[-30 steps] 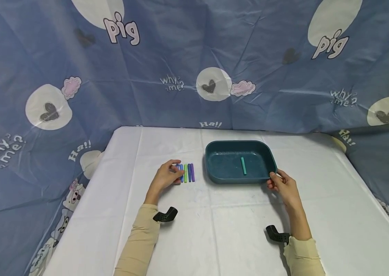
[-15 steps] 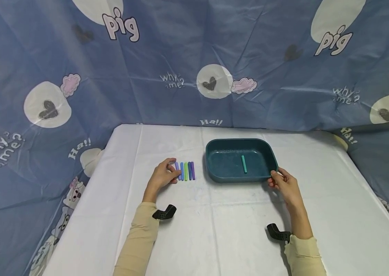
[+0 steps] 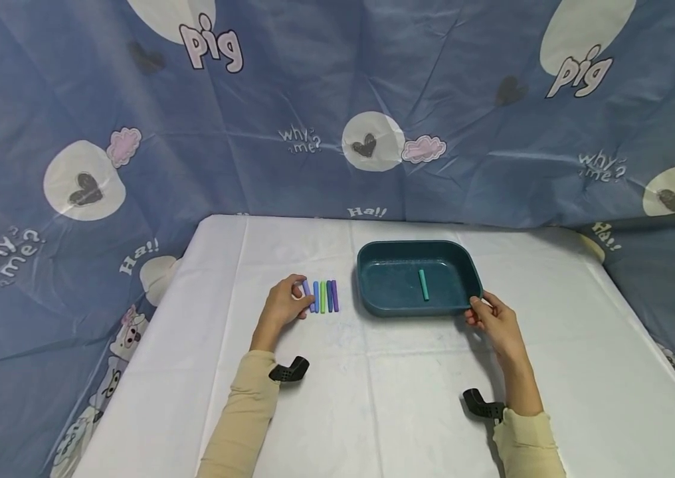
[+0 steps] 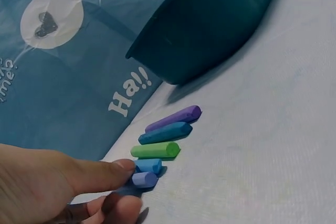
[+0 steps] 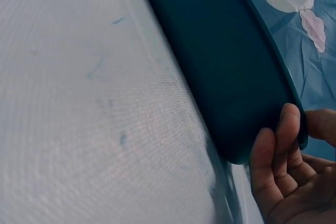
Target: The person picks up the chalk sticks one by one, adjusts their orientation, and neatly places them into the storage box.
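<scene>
On the white-covered bench (image 3: 409, 398), w/ blue printed cloth (image 3: 313, 99) hung behind and to both sides, a dark teal tray (image 3: 373, 292) sits right of centre; one green chalk stick (image 3: 424, 284) lies inside it. Just left of the tray, a row of five chalk sticks (image 3: 321, 296) lies side by side: periwinkle, blue, green, blue, purple. Nothing stands between row and tray, just bare cloth.

Left hand (image 3: 282, 307) is at the row's left end, thumb and fingers closed on the periwinkle stick (image 4: 144, 179), which in the left wrist view looks to be touching the bench. Right hand (image 3: 493, 324) is clamped on the tray's near right corner, fingers (image 5: 275, 145) curled against the outer wall, thumb over the rim.

Vs 1 s ago: left hand has slid a bit left, uncovering the row's left end; the row's other sticks, tray and right hand's grip unchanged.
</scene>
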Demonstrator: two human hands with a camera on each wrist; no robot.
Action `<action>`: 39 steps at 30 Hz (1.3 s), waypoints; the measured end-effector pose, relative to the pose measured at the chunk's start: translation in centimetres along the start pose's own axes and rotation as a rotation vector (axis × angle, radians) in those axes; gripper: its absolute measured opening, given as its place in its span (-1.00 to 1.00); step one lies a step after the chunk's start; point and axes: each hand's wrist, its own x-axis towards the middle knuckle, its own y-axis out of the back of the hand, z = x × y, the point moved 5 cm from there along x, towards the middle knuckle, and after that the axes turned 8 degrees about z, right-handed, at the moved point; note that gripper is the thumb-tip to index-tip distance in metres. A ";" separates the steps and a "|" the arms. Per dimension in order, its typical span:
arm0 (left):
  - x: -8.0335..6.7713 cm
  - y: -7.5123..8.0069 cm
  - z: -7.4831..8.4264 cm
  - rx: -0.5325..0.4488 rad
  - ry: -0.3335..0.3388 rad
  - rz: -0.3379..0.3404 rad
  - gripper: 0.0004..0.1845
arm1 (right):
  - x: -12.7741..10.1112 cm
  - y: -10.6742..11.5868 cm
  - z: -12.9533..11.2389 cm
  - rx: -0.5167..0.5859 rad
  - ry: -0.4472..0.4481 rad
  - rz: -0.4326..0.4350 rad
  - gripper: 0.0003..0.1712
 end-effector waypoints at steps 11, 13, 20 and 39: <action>-0.2 0.4 0.7 -0.108 0.002 0.052 -0.49 | 0.0 0.0 0.1 -0.004 -0.008 0.015 -0.30; -0.1 0.4 0.7 -0.158 0.015 0.041 -0.49 | -0.1 0.0 0.2 -0.007 -0.016 0.021 -0.31; 0.3 1.0 0.9 -0.278 0.022 0.094 -0.47 | 0.0 -0.1 0.0 -0.007 -0.009 0.019 -0.30; 0.0 1.2 3.4 -0.634 0.066 0.092 -0.44 | 0.1 -0.2 -0.1 -0.016 0.004 0.020 -0.29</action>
